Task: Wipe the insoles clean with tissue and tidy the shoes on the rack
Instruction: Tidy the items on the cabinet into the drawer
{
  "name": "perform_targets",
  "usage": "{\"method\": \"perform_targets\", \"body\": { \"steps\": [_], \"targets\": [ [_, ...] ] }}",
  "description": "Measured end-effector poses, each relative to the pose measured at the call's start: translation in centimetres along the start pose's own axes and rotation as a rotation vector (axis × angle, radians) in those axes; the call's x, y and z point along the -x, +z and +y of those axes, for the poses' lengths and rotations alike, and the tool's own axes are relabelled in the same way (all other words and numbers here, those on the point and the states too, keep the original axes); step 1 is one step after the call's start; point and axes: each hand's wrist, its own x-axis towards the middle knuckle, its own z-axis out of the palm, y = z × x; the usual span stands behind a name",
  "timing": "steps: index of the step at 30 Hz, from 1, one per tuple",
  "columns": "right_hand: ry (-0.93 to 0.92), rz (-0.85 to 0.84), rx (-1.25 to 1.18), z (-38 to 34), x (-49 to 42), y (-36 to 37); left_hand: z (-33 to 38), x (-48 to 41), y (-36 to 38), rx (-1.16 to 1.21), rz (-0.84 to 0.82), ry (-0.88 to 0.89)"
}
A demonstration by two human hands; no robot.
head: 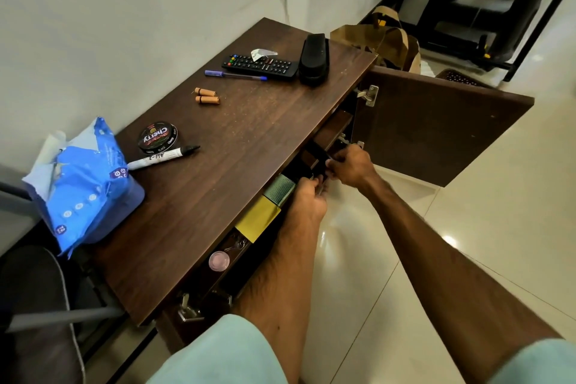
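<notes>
Our right hand (352, 165) and left hand (308, 199) both curl round what we take for a dark shoe (316, 151) inside the wooden cabinet (249, 134), its door (436, 128) standing wide for reach. The torn blue tissue pack (84, 184) sits on top, ready for wiping.

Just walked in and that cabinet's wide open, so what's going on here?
A person reaches into the open cabinet with both hands. The left hand and right hand grip a dark item at the shelf edge; it is too shadowed to identify. The blue tissue pack lies untouched on the cabinet top, near a polish tin.
</notes>
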Motion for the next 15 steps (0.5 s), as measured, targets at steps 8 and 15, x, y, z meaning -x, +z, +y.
{"method": "perform_targets", "body": {
  "steps": [8,15],
  "targets": [
    [-0.024,0.0,0.222,-3.3,-3.3,1.5,-0.1,-1.0,-0.3,0.027,-0.009,-0.004],
    [-0.046,0.092,0.213,-3.7,-4.4,3.4,-0.7,-1.0,-0.5,0.067,-0.052,-0.039]
  ]
}}
